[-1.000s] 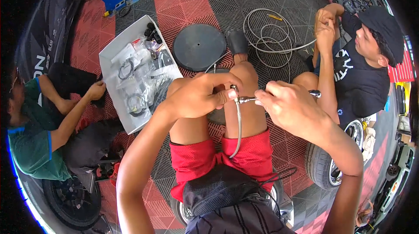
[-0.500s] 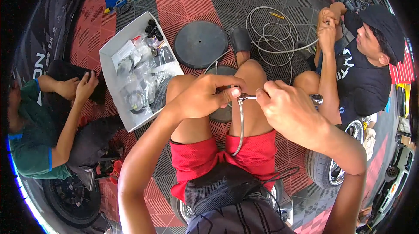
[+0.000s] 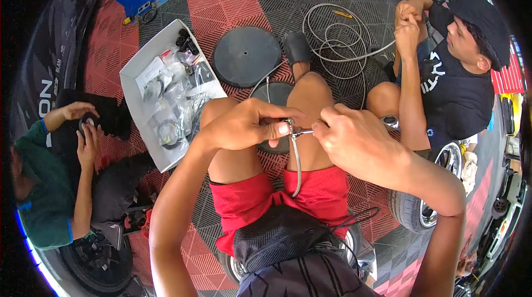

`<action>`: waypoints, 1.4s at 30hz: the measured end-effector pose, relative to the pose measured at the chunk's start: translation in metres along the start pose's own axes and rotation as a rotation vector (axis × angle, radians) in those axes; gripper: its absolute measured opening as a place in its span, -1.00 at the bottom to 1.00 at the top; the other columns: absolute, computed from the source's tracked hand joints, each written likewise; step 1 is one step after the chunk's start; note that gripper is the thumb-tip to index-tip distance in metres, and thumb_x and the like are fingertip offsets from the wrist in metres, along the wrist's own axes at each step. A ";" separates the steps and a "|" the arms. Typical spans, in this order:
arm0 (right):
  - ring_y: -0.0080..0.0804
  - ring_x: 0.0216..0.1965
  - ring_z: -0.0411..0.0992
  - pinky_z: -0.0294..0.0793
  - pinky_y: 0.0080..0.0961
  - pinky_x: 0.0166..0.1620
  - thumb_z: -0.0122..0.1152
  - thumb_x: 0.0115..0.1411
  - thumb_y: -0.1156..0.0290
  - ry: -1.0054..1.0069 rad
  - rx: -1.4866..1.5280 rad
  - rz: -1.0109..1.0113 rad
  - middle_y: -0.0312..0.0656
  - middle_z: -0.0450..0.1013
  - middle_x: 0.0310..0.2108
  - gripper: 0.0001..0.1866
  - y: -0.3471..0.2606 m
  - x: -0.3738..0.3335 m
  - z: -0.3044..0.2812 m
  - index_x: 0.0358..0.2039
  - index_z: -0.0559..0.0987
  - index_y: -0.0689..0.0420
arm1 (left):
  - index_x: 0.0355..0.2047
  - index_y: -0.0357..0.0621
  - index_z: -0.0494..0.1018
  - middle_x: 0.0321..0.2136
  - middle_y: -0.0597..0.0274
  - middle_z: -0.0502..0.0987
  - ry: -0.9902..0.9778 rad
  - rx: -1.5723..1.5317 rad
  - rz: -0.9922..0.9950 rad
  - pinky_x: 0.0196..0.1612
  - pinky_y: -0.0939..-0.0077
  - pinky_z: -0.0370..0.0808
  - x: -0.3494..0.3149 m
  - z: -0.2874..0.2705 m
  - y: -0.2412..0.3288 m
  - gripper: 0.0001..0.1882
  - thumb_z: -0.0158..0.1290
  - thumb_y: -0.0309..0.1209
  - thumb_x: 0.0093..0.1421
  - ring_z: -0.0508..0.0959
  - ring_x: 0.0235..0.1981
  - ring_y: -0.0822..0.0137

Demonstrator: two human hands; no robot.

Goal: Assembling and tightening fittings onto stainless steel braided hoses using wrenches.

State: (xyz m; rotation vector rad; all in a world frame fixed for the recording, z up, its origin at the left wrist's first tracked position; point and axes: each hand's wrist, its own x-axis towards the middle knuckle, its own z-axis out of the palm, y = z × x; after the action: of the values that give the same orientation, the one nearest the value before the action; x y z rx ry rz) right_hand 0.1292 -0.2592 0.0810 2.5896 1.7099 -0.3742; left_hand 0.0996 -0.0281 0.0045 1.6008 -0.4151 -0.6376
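My left hand (image 3: pixel 249 126) is closed around a small metal hose fitting (image 3: pixel 290 125), with the thumb along it. From the fitting a thin braided hose (image 3: pixel 298 169) hangs down between my thighs to the red shorts. In my closed right hand (image 3: pixel 354 139) is a chrome wrench (image 3: pixel 391 123); its narrow end meets the fitting, and a rounded end shows beyond the hand. My fingers hide most of its length and part of the fitting. Both hands are above my knees.
A white box (image 3: pixel 128 94) of bagged parts stands at the left, near a black disc (image 3: pixel 246 56). Coiled hose (image 3: pixel 360 56) lies ahead. A person in a black cap (image 3: pixel 457 86) sits at right, another in a green shirt (image 3: pixel 44 186) at left. A wheel (image 3: pixel 407 211) lies at right.
The view has shifted slightly. My hands stay on the fitting and the wrench, which now tilts a little differently. The person at left now has hands on a dark round part.
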 end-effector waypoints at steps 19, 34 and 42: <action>-0.29 -0.34 0.53 0.59 -0.41 -0.38 0.15 -0.03 0.47 0.032 -0.004 -0.017 -0.13 0.42 -0.43 -0.83 -0.003 -0.006 0.003 -0.42 0.56 0.29 | 0.11 -0.24 0.42 -0.43 0.24 0.55 -0.001 -0.161 -0.119 -0.27 0.55 0.47 -0.008 0.009 -0.004 -0.60 0.08 -0.38 0.29 0.51 -0.41 0.51; -0.19 -0.38 0.55 0.59 -0.37 -0.44 0.17 -0.01 0.44 0.152 -0.003 -0.073 0.00 0.50 -0.49 -0.86 -0.008 -0.006 0.012 -0.58 0.60 0.26 | 0.13 -0.23 0.41 -0.38 0.22 0.61 0.049 -0.125 -0.112 -0.19 0.57 0.45 -0.014 0.019 -0.014 -0.58 0.06 -0.33 0.30 0.52 -0.32 0.53; -0.26 -0.35 0.53 0.59 -0.41 -0.39 0.16 -0.04 0.46 0.033 -0.007 -0.052 -0.07 0.46 -0.44 -0.81 -0.014 -0.003 0.003 -0.47 0.57 0.34 | 0.08 -0.24 0.45 -0.50 0.23 0.63 0.033 -0.038 -0.280 -0.28 0.55 0.47 -0.014 0.016 0.003 -0.58 0.08 -0.26 0.30 0.54 -0.39 0.54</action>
State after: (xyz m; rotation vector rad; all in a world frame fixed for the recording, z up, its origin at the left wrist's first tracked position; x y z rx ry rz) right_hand 0.1148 -0.2565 0.0799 2.5649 1.7880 -0.3276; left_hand 0.0793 -0.0327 0.0089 1.6451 -0.1535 -0.8249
